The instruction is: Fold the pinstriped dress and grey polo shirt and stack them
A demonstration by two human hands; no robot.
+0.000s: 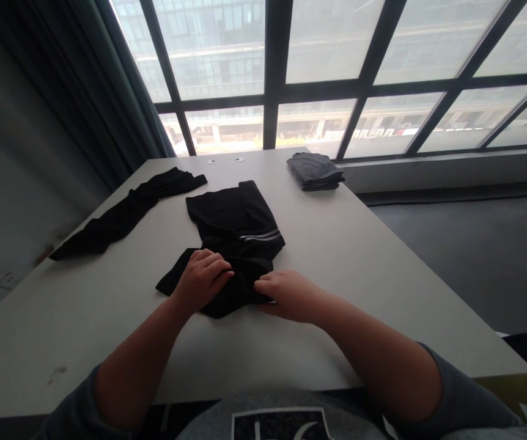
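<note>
A black garment (pixel 229 214) with light stripes across it lies partly bunched on the white table in front of me. It looks like a T-shirt, though its full shape is hidden by the folds. My left hand (pixel 203 275) is closed on its near part, fingers curled into the cloth. At the near right edge, my right hand (pixel 286 294) pinches the fabric, thumb underneath. Between the two hands the cloth is raised and creased. A dark flap sticks out left of my left wrist.
Another black garment (pixel 126 214) lies stretched along the table's left side. A stack of folded grey and dark clothes (pixel 316 171) sits at the far right edge. Beyond the white table (pixel 359 293) are large windows, with a dark curtain (pixel 75 79) at left.
</note>
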